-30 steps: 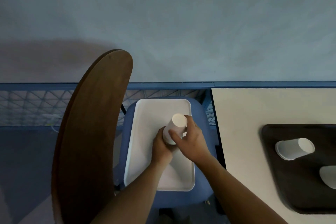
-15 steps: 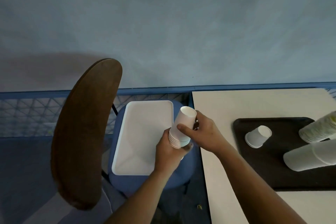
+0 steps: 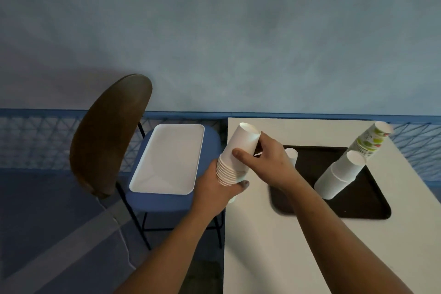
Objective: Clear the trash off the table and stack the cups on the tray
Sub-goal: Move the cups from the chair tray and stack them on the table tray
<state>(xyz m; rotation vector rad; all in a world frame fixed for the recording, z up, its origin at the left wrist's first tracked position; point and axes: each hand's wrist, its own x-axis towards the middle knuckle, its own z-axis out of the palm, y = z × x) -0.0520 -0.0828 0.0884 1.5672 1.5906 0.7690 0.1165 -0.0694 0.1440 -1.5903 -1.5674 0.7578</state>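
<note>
A stack of white paper cups (image 3: 238, 153), bottoms up, hangs over the table's left edge. My left hand (image 3: 214, 191) grips its lower, rimmed end and my right hand (image 3: 267, 162) holds its upper part with thumb and fingers. A black tray (image 3: 358, 205) lies on the white table (image 3: 262, 246). On it stand a stack of white cups (image 3: 338, 176), a stack of green-printed cups (image 3: 370, 141) and one small white cup (image 3: 291, 154), partly hidden by my right hand. An empty white tray (image 3: 167, 157) rests on the chair seat to the left.
A chair with a blue seat (image 3: 212, 141) and brown wooden back (image 3: 107, 131) stands left of the table. A blue mesh fence (image 3: 35, 136) runs along the wall behind. The floor is blue.
Both hands have lifted the stack of cups off the white tray and carried it right, to the table's edge. The view has swung right, showing more of the black tray.
</note>
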